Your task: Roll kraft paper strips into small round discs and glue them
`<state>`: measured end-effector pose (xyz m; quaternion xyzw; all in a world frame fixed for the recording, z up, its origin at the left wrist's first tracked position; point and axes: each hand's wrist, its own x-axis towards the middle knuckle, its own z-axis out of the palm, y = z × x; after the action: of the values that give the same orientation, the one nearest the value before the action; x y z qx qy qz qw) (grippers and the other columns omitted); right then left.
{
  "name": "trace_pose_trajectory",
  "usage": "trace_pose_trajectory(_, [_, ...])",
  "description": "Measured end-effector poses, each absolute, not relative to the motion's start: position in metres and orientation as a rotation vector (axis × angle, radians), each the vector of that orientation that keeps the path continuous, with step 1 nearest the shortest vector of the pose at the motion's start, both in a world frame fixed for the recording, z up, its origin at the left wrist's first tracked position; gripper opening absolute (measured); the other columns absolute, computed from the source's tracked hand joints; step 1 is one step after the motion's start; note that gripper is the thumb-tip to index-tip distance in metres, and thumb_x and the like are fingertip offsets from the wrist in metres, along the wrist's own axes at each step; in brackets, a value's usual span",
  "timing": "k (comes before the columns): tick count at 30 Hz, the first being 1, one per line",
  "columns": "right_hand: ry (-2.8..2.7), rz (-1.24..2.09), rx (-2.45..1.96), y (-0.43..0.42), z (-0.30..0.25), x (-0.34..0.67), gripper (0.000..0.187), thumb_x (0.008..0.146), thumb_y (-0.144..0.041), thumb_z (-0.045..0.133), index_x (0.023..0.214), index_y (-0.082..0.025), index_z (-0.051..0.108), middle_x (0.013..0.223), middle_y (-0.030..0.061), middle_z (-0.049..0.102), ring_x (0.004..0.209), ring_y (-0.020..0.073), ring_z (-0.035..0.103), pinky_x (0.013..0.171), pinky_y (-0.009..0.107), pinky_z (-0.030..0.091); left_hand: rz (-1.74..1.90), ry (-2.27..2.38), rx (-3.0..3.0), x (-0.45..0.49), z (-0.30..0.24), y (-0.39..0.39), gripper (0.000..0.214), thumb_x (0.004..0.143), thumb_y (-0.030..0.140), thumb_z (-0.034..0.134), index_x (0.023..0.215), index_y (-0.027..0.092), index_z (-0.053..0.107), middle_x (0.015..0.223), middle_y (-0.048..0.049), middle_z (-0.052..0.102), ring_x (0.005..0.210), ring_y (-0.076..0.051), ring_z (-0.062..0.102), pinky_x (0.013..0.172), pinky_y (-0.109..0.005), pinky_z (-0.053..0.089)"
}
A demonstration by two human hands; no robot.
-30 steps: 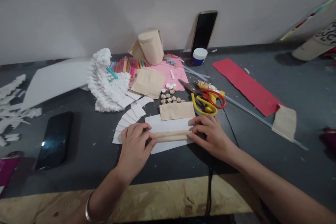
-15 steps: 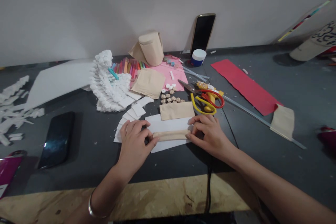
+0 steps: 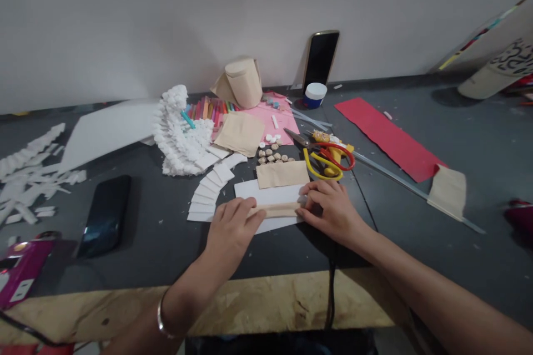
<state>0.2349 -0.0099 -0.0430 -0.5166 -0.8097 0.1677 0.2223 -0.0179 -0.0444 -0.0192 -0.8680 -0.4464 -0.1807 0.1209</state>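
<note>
A narrow beige paper strip, folded or rolled, lies across a white paper sheet. My left hand is closed on the strip's left end, its fingers lying over that end and hiding it. At the right end, my right hand pinches the strip between thumb and fingers. Just behind the strip, a flat beige paper piece rests on the sheet's far edge. Several white paper cards fan out to the left of the sheet, near my left hand.
Scissors with red and yellow handles lie beyond my right hand, near small beige pieces. A beige paper roll and a white-lidded jar stand behind. A phone lies left; a red strip lies right.
My left hand has slid to the right, covering more of the strip's left end. My right hand keeps its pinch. The view has shifted slightly.
</note>
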Motion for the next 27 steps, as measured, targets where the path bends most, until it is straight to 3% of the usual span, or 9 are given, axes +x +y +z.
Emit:
trace_pose_trajectory(4, [-2.253,0.405,-1.408,-0.010,-0.046,0.236,0.018,0.081,-0.030,0.068,0.068,-0.021,0.060,0.105,0.0046,0.066,0.098,0.0260,0.053,0.080,0.040,0.035,-0.348,-1.183,-2.646,-0.016,-0.026,-0.047,0.022,0.090,0.011,0.054,0.109,0.016,0.063,0.103,-0.0090,0.065,0.096,-0.022,0.057,0.076,-0.034,0.045])
trace_pose_trajectory(9, [-2.260,0.353,-1.392,-0.010,-0.050,0.237,0.020,0.083,-0.033,0.066,0.068,-0.021,0.060,0.106,0.0058,0.067,0.098,0.0267,0.053,0.081,0.040,0.036,-0.220,-1.130,-2.715,-0.009,-0.025,-0.055,0.025,0.092,0.007,0.046,0.114,0.003,0.059,0.105,-0.0149,0.064,0.096,-0.023,0.058,0.081,-0.034,0.049])
trace_pose_trajectory(12, [-2.264,0.342,-1.392,-0.011,-0.053,0.239,0.021,0.084,-0.035,0.064,0.069,-0.021,0.061,0.106,0.0067,0.067,0.098,0.0267,0.054,0.080,0.039,0.037,-0.124,-1.234,-2.711,0.002,-0.018,-0.061,0.024,0.093,0.016,0.051,0.113,0.006,0.059,0.099,-0.0119,0.064,0.090,-0.024,0.058,0.076,-0.035,0.050])
trace_pose_trajectory(16, [-2.287,0.286,-1.390,-0.011,-0.058,0.240,0.020,0.083,-0.036,0.065,0.070,-0.021,0.062,0.107,0.0070,0.067,0.098,0.0276,0.054,0.079,0.040,0.037,-0.059,-1.342,-2.711,0.015,-0.011,-0.065,0.043,0.089,0.038,0.061,0.120,0.009,0.056,0.097,-0.0110,0.061,0.090,-0.025,0.056,0.072,-0.036,0.049])
trace_pose_trajectory(22, [-2.368,0.166,-1.339,-0.009,-0.052,0.243,0.022,0.088,-0.039,0.059,0.074,-0.021,0.063,0.104,0.0073,0.069,0.096,0.0281,0.057,0.077,0.041,0.038,-0.077,-1.389,-2.664,0.020,-0.013,-0.072,0.055,0.083,0.047,0.066,0.125,0.015,0.055,0.101,-0.0107,0.060,0.095,-0.026,0.054,0.072,-0.035,0.046])
trace_pose_trajectory(25, [-2.422,0.039,-1.264,-0.019,-0.031,0.240,0.022,0.093,-0.036,0.052,0.085,-0.021,0.065,0.103,0.0081,0.070,0.096,0.0271,0.060,0.079,0.042,0.041,-0.063,-1.398,-2.655,0.020,-0.013,-0.074,0.056,0.083,0.049,0.066,0.127,0.015,0.054,0.102,-0.0106,0.059,0.095,-0.026,0.053,0.072,-0.035,0.046])
trace_pose_trajectory(27, [-2.438,-0.044,-1.170,-0.033,-0.017,0.233,0.024,0.096,-0.035,0.047,0.101,-0.019,0.065,0.112,0.0095,0.069,0.102,0.0272,0.060,0.083,0.043,0.042,-0.047,-1.394,-2.663,0.020,-0.014,-0.074,0.055,0.085,0.048,0.064,0.127,0.015,0.054,0.103,-0.0109,0.059,0.095,-0.026,0.052,0.073,-0.035,0.046])
